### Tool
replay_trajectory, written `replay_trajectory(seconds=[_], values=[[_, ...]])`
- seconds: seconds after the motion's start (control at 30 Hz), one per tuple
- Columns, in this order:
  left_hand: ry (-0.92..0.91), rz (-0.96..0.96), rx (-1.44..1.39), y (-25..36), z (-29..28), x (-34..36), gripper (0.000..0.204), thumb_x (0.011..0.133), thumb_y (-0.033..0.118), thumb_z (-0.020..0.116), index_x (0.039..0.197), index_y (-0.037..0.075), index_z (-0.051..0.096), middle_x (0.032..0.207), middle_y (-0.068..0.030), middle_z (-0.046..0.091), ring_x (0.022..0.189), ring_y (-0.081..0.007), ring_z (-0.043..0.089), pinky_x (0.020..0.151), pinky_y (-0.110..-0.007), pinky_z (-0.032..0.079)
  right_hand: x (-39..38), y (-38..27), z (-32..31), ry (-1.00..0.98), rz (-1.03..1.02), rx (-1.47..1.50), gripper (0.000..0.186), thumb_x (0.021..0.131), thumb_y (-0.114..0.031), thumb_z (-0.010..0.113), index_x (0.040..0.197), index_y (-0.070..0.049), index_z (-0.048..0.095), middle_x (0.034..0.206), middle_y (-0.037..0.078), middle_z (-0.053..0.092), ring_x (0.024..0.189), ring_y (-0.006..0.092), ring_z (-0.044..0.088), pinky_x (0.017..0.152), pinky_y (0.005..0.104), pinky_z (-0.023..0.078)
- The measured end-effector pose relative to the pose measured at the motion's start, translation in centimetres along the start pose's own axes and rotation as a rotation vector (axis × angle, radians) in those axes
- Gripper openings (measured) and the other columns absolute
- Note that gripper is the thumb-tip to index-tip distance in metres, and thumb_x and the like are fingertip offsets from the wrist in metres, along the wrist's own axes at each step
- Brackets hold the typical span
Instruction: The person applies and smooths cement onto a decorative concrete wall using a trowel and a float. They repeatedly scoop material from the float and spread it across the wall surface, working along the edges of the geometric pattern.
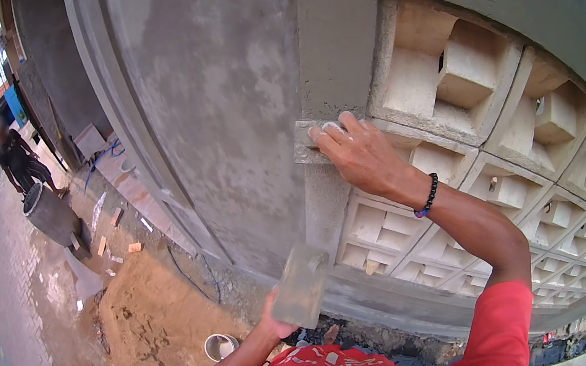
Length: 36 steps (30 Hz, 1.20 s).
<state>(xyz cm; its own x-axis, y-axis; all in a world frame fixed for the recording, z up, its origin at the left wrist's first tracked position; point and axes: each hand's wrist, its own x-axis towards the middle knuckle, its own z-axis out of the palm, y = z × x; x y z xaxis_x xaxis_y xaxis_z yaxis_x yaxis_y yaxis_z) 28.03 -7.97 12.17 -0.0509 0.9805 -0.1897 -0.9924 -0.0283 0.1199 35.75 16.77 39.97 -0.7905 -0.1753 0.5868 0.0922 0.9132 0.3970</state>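
My right hand (349,150) is up at the plastered wall, fingers closed over a short, flat grey strip (307,156) that lies against the band of grey plaster (333,66) beside the vent blocks. Whether the strip is wood or metal I cannot tell. Low in the middle, my left hand (277,324) grips a rectangular plastering float (301,289) smeared with grey; part of the fingers is hidden behind it. The float is apart from the strip, below it. Darker and lighter patches mottle the wall panel (211,68) to the left.
Pale openwork vent blocks (444,69) fill the wall on the right. A sand heap (153,322) and a white bucket (220,347) are on the ground below. Farther left are a dark drum (54,213), broken brick pieces (135,247) and a person in dark clothes (20,157).
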Motion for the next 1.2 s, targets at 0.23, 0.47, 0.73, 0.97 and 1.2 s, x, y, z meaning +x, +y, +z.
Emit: replay_trajectory(seconds=[0.23,0.47,0.73,0.97,1.2], values=[[0.024,0.057,-0.023,0.8,-1.8,-1.8,0.050,0.085,0.044,0.050,0.123,0.011,0.056,0.121,-0.0103,0.060,0.110,-0.0294,0.057,0.092,-0.046,0.047,-2.2,2.1,-3.8,0.846,0.748,1.158,0.037,0.094,-0.014,0.056,0.123,0.006,0.048,0.100,0.009,0.063,0.086,0.0109,0.059,0.072,0.0236,0.049],[0.038,0.050,-0.053,0.0,-2.0,-1.7,0.053,0.085,0.044,0.051,0.126,0.011,0.054,0.122,-0.0103,0.059,0.112,-0.0288,0.056,0.094,-0.045,0.046,1.1,4.7,-4.0,0.969,0.637,1.244,0.036,0.094,-0.013,0.056,0.122,0.006,0.048,0.098,0.008,0.063,0.082,0.0075,0.058,0.061,0.0193,0.048],[-0.071,0.050,-0.064,0.4,-2.4,-1.5,0.052,0.086,0.044,0.053,0.127,0.012,0.053,0.125,-0.0089,0.057,0.115,-0.0266,0.054,0.096,-0.043,0.045,3.5,4.8,-4.3,0.926,0.708,1.038,0.033,0.093,-0.011,0.056,0.119,0.007,0.049,0.101,0.009,0.064,0.085,0.0092,0.059,0.069,0.0214,0.049],[-0.072,0.035,-0.049,0.7,-1.8,-1.7,0.056,0.088,0.050,0.047,0.127,0.011,0.053,0.123,-0.0075,0.059,0.112,-0.0254,0.057,0.096,-0.042,0.045,0.8,0.2,-1.4,0.824,0.845,0.975,0.033,0.094,-0.011,0.053,0.121,0.008,0.047,0.106,0.014,0.063,0.096,0.0137,0.059,0.084,0.0257,0.047],[0.023,-0.012,-0.016,1.0,-1.1,-1.1,0.047,0.088,0.042,0.049,0.121,0.009,0.057,0.116,-0.0090,0.062,0.107,-0.0274,0.059,0.092,-0.043,0.048,-4.8,-3.6,2.9,0.624,1.084,1.045,0.038,0.095,-0.014,0.054,0.125,0.006,0.044,0.105,0.012,0.062,0.094,0.0107,0.058,0.074,0.0228,0.050]])
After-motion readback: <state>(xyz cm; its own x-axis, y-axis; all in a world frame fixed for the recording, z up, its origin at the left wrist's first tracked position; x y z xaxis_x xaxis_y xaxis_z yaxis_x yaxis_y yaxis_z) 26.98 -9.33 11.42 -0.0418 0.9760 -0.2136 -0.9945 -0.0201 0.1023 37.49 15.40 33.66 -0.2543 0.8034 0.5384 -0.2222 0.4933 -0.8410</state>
